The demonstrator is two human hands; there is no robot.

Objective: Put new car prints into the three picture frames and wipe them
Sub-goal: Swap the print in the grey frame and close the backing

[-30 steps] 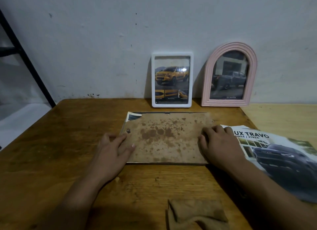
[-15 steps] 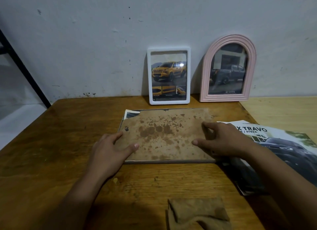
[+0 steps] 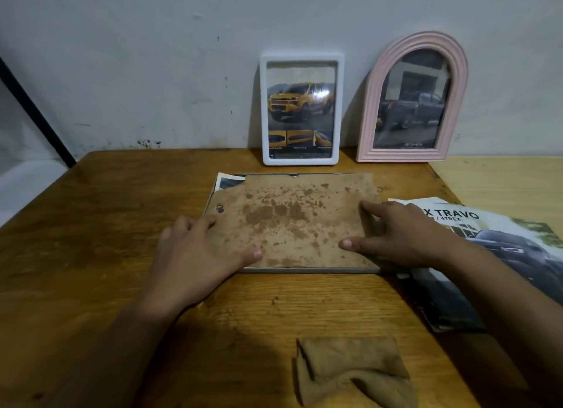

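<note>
A third picture frame lies face down in the middle of the wooden table, its stained brown backing board (image 3: pixel 292 221) facing up. A corner of a car print (image 3: pixel 229 182) peeks out at its top left. My left hand (image 3: pixel 198 255) rests flat on the board's left edge, thumb on the board. My right hand (image 3: pixel 405 237) grips the right edge, thumb on top and fingers spread. A white frame (image 3: pixel 301 109) with a yellow car print and a pink arched frame (image 3: pixel 414 99) with a dark pickup print lean on the wall behind.
A car brochure (image 3: pixel 502 255) lies on the table under my right forearm. A folded brown cloth (image 3: pixel 353 371) sits near the table's front edge. A lighter tabletop (image 3: pixel 502 179) adjoins at the right. A black metal bar (image 3: pixel 33 112) slants at the left.
My right hand turned from lying flat on the board's right side to gripping its right edge with the thumb stretched out. The camera tilted so the scene sits lower. The left hand barely moved.
</note>
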